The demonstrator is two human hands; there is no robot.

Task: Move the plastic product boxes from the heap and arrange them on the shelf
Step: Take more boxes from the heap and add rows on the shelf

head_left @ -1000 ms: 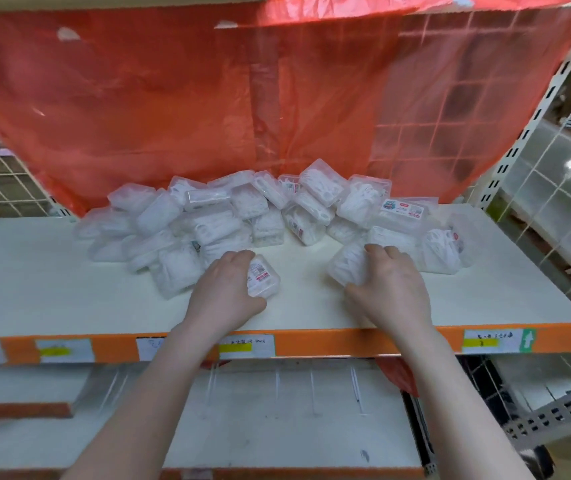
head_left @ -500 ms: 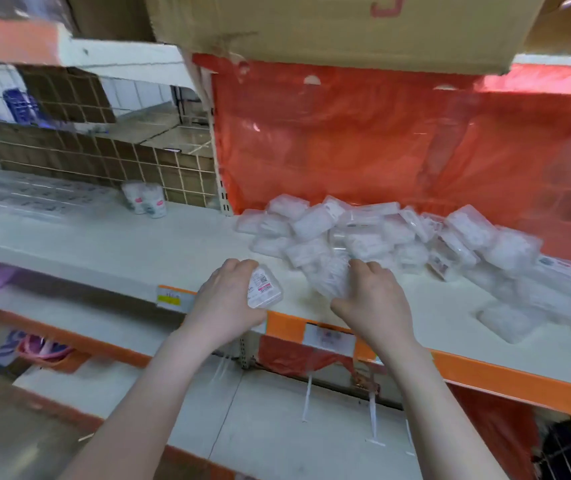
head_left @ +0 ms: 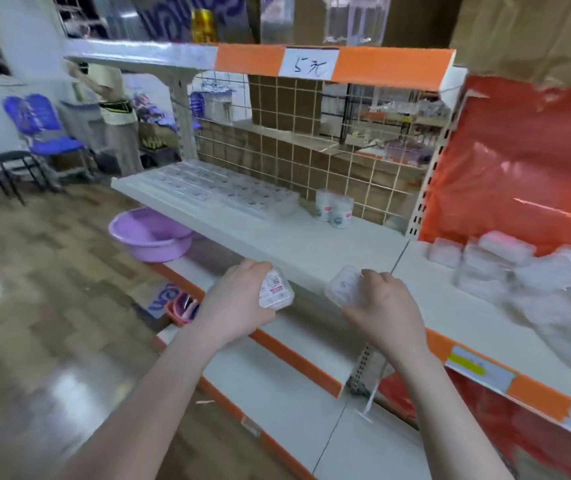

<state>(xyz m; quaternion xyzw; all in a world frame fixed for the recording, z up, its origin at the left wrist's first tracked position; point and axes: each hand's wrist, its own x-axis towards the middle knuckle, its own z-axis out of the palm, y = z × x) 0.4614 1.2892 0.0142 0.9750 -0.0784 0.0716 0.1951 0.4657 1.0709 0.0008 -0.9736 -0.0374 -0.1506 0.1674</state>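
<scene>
Clear plastic box (head_left: 276, 288) with red label in left grip (head_left: 239, 299), blurred box (head_left: 344, 289) in right grip (head_left: 386, 306)

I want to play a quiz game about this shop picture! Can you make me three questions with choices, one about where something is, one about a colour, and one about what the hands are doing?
1. Where is the heap of boxes?
A. On the shelf, at the right
B. On the floor
C. In the basin

2. What colour is the basin?
A. Green
B. Purple
C. Yellow

3. What are the hands doing?
A. Both hang free
B. Only one holds a box
C. Each holds a box

Answers:
1. A: the heap lies on the white shelf before the red sheet.
2. B: the basin under the shelf is light purple.
3. C: the left hand grips a box with a label, and the right hand grips another box.
</scene>
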